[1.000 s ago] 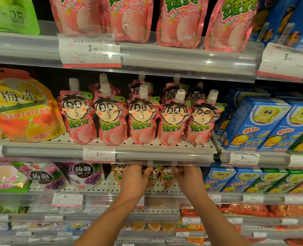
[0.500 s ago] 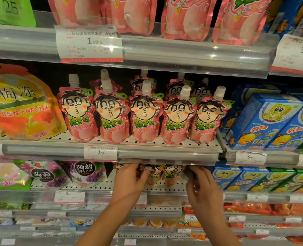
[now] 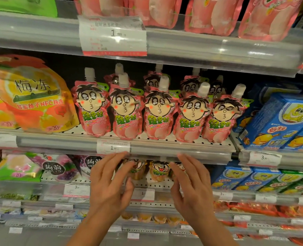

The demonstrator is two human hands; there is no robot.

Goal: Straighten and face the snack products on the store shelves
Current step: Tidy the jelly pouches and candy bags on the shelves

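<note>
Both hands have come back out from under the middle shelf's price rail [image 3: 165, 153], where a second ago they were reaching in among the orange face-printed pouches [image 3: 159, 170] on the shelf below. The left hand [image 3: 109, 181] and the right hand [image 3: 191, 181] now hover in front of that lower shelf with fingers spread and relaxed, holding nothing, one on either side of the orange pouches, which stand upright near the shelf's front edge and show between the two hands. Motion blur on the fingertips suggests the hands are moving, though the direction cannot be told from this frame alone. The view has also closed in on the display since half a second ago. Above the rail, the row of five pink face-printed pouches [image 3: 157, 112] stands facing out with white caps up, the two at the right leaning slightly, and more pouches stand behind them. A large orange jelly bag [image 3: 31, 96] sits to their left and blue cartons [image 3: 278, 121] to their right. Judged from the withdrawn hands, the orange pouches look finished, and the pink row seems a likely next stop.
</note>
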